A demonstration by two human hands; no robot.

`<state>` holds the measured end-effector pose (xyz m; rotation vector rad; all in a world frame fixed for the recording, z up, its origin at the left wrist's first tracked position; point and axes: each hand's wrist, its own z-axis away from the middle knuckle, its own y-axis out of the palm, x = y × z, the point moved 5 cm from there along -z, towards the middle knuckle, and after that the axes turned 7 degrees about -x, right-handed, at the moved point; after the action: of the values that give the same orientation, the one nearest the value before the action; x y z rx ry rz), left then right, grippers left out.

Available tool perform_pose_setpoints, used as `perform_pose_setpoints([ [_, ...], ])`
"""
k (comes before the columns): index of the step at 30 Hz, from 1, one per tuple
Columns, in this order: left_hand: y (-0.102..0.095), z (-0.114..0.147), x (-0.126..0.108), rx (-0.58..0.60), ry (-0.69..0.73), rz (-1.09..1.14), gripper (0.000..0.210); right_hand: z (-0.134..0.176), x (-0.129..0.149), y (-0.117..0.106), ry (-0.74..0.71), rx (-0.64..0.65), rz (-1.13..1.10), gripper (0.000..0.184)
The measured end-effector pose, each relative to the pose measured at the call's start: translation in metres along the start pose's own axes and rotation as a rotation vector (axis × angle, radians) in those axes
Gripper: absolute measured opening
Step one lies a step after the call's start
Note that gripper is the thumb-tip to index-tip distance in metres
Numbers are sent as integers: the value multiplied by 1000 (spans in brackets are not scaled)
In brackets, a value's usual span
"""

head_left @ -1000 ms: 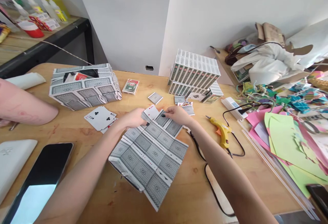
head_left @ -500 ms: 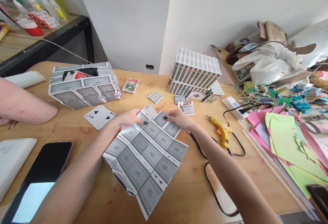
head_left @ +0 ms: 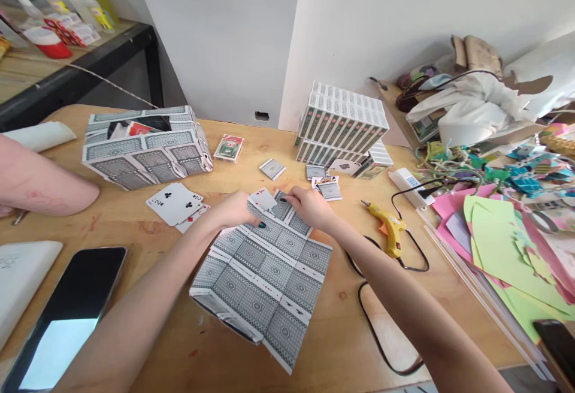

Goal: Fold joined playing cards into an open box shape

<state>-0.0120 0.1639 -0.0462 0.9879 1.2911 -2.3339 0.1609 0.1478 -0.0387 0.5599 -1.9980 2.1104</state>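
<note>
A panel of joined grey-backed playing cards (head_left: 269, 267) is held up over the table, its near left side folded like a box edge. My left hand (head_left: 238, 210) grips its far left edge, the thumb lying on top. My right hand (head_left: 305, 206) pinches a flap at the far edge between thumb and fingers. Between both hands an ace of diamonds (head_left: 262, 199) shows face up at that edge. Left of my left hand lie loose cards (head_left: 174, 203), a two of clubs uppermost. Small folded cards (head_left: 272, 169) rest beyond my hands.
A card-covered box (head_left: 148, 150) stands at the back left, stacked card packs (head_left: 344, 114) at the back right. A yellow glue gun (head_left: 390, 231) with its cord lies right. A phone (head_left: 74, 315) and another person's arm (head_left: 49, 171) are left; coloured paper (head_left: 503, 249) lies far right.
The card panel has turned slightly and shifted right. My right hand has moved a little left, nearer my left hand. More red cards now show beneath the two of clubs.
</note>
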Motion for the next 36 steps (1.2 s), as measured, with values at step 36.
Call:
perform_pose_setpoints([
  [36,38,78,-26,-271,50,-675,61,60,9,36,539,48,-742,16],
])
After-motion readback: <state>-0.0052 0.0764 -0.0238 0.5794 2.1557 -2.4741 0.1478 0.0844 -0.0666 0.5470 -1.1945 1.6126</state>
